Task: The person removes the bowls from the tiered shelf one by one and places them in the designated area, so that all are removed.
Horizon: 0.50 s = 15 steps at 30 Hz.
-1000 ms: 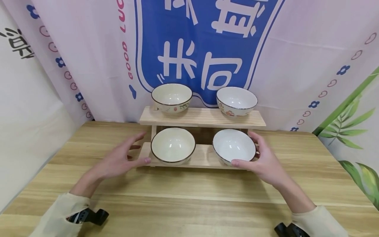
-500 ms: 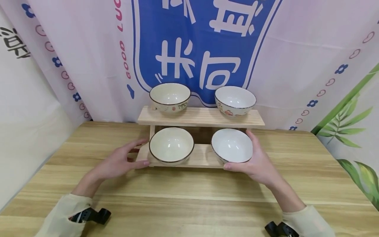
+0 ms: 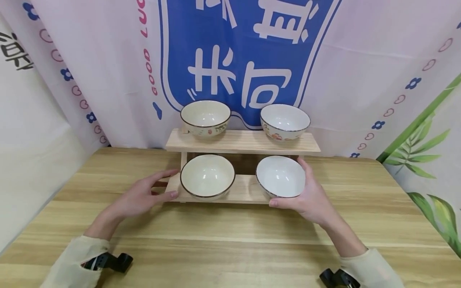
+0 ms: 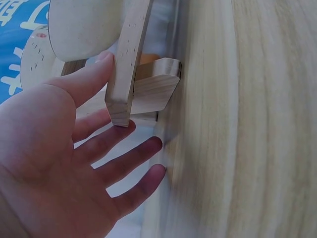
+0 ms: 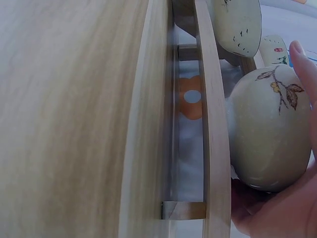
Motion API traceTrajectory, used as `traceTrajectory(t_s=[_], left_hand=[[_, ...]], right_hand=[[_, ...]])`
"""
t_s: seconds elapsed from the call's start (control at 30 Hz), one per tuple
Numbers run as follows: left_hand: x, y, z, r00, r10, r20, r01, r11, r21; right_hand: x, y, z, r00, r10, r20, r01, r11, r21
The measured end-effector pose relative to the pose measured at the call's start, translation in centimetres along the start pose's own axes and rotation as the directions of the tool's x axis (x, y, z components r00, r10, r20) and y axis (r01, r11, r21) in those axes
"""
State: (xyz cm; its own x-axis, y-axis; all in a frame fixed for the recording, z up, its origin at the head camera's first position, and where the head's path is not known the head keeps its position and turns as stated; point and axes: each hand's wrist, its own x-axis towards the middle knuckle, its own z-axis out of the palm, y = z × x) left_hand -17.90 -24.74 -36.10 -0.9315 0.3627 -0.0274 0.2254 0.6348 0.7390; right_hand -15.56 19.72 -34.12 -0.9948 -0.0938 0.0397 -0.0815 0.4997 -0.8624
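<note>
Where right hand [image 3: 311, 200] curled: it gripped near white-lined round ceramic bowl [image 3: 280, 176].
Left hand [image 3: 142, 195]: fingers lay extended at pale wooden rack [image 3: 246, 189].

I've head cam facing fwd/down at the rack [image 3: 245, 142]; L wrist cam [image 3: 114, 263] & R wrist cam [image 3: 338, 278], close, sideways, share lower shelf [image 3: 246, 189].

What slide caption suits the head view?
Right hand grips a lower-tier white bowl; left hand touches the two-tier wooden rack.

Viewing remotely, I find a fabric-screened space resembling a staged booth, whether home or shop undetermined: printed curtain [image 3: 234, 60] at twelve o'clock, leaf-printed backdrop [image 3: 428, 176] at three, wood-grain desk [image 3: 223, 240] at six.
</note>
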Motion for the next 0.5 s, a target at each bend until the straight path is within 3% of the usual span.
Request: traceTrajectory(t_s=[0.5], left_hand=[[-0.17, 0.07, -0.01, 1.0, 0.0, 0.006, 0.0, 1.0, 0.002]], right_hand=[[-0.07, -0.06, 0.41, 0.999, 0.024, -0.034, -0.024, 1.0, -0.018]])
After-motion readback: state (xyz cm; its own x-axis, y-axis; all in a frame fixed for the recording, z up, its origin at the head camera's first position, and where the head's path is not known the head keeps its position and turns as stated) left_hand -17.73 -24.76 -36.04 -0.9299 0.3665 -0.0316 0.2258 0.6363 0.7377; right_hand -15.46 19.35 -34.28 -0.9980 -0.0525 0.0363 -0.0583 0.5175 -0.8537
